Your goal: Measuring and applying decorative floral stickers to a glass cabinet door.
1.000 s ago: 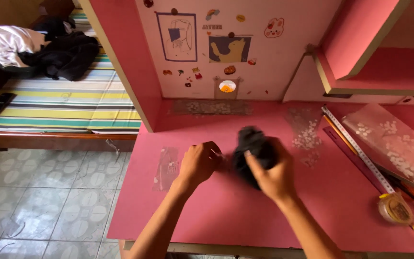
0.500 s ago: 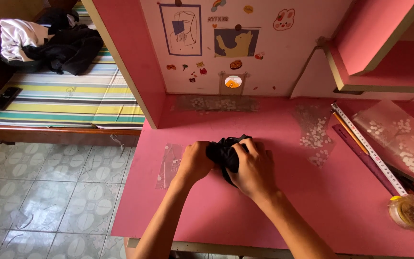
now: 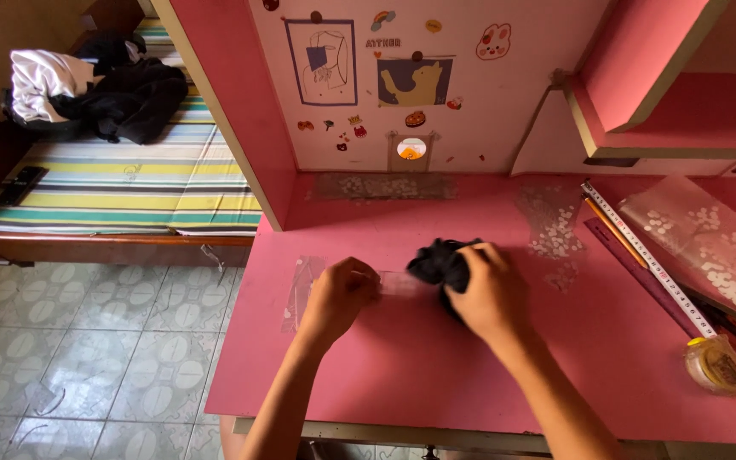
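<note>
On the pink desk (image 3: 402, 366) my right hand (image 3: 489, 294) clutches a crumpled black cloth (image 3: 438, 262) and presses it down on the desktop. My left hand (image 3: 338, 298) lies just to the left of it, fingers bent, resting on a strip of clear plastic film (image 3: 308, 281) stuck to the desk surface. The film runs between the two hands, and the cloth touches its right end.
A yellow tape measure (image 3: 717, 365) lies extended along the right side, beside a pencil and a patterned clear sheet (image 3: 709, 238). Stickers and pictures cover the back panel (image 3: 385, 85). A striped bed (image 3: 121, 187) with piled clothes (image 3: 95, 94) stands at the left, over a tiled floor.
The cloth and my right hand have slid left and then back right across the desk. My left hand stayed on the film.
</note>
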